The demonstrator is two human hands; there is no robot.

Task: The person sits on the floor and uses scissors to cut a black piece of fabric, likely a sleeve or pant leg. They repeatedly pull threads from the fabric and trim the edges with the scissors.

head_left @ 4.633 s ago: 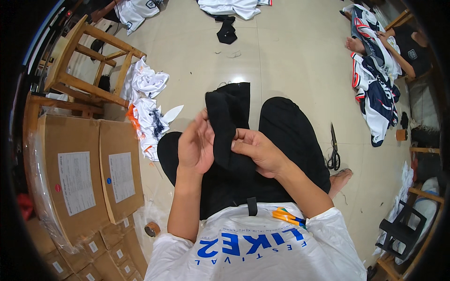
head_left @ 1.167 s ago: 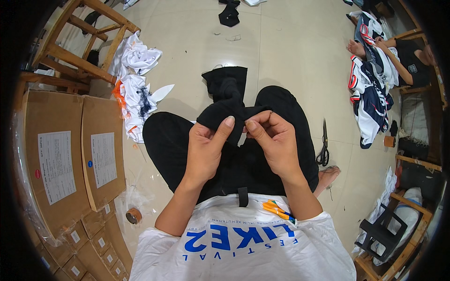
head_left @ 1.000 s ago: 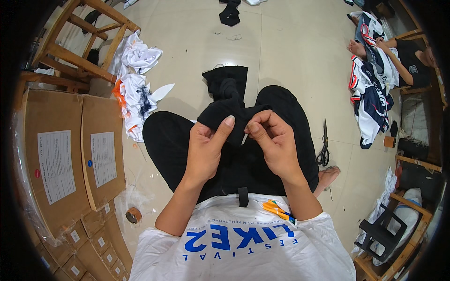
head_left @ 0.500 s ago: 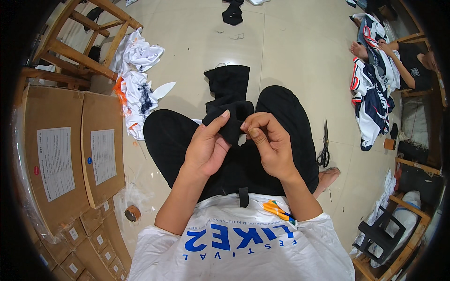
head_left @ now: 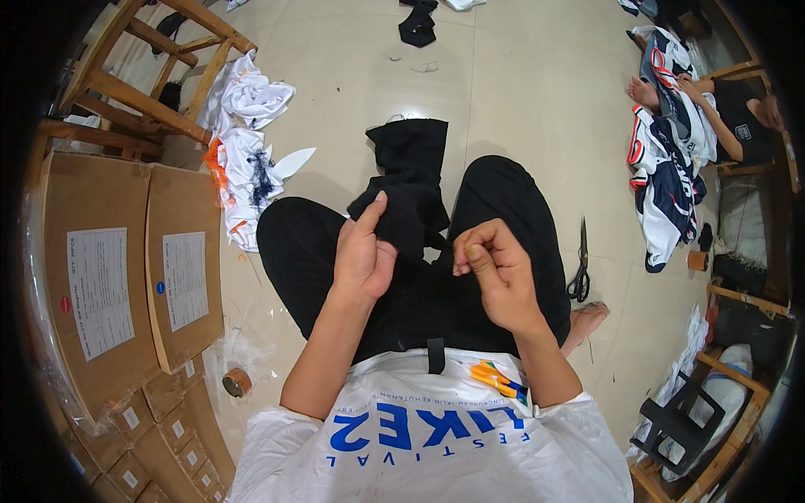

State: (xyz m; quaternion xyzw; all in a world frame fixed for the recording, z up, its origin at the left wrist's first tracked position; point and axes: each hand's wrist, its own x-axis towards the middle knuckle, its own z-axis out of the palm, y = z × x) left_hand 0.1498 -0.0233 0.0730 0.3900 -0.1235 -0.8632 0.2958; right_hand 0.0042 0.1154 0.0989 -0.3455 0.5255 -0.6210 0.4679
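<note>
A black piece of cloth (head_left: 411, 155) lies between my knees, its far end spread toward the floor and its near part bunched up. My left hand (head_left: 366, 261) grips the near part, thumb on top and fingers underneath. Just right of the cloth's near edge is my right hand (head_left: 500, 277), apart from it, thumb and fingertips pinched together. Whatever those fingertips hold, if anything, is too small to make out. Through a gap by the cloth's near edge a small pale patch shows.
Black scissors (head_left: 579, 268) lie on the floor by my right knee. Stacked cardboard boxes (head_left: 180, 335), white cloths (head_left: 250, 168) and a wooden stool (head_left: 151, 92) stand at left. To the right, a person (head_left: 729, 117) sits among jerseys (head_left: 662, 193). Tape rolls (head_left: 236, 382) lie on the floor.
My right hand has drawn back, right and toward me, away from the cloth. The cloth in my left hand has flattened out, and its near opening is no longer held up.
</note>
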